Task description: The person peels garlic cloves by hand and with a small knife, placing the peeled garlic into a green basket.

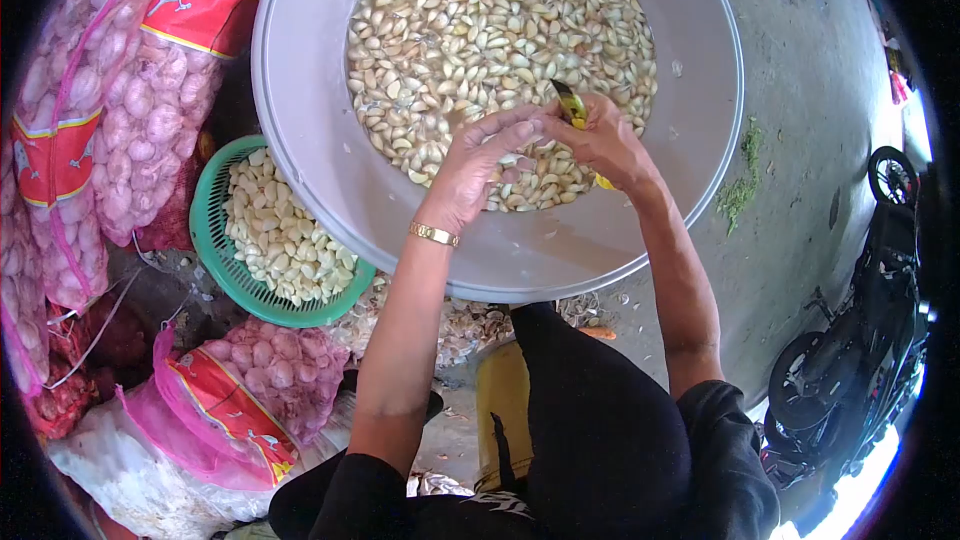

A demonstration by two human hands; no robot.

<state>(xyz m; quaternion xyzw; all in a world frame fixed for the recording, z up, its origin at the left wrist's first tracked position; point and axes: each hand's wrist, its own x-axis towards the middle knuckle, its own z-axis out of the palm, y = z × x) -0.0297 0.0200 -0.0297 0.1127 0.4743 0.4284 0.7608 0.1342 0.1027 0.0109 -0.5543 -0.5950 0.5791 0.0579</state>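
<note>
A large grey tub holds many unpeeled garlic cloves sitting in water. Over its near side, my right hand is closed around a yellow-and-black utility knife, its dark tip pointing up and away. My left hand, with a gold-coloured band on the wrist, meets the right at the fingertips. Its thumb and fingers are pinched together, and whatever lies between them is hidden. Left of the tub stands a green plastic basket of peeled garlic cloves.
Pink net sacks of garlic bulbs are stacked at the left, with another open net sack nearer. Garlic skins litter the floor below the tub. A motorcycle stands at the far right, and green scraps lie beside the tub.
</note>
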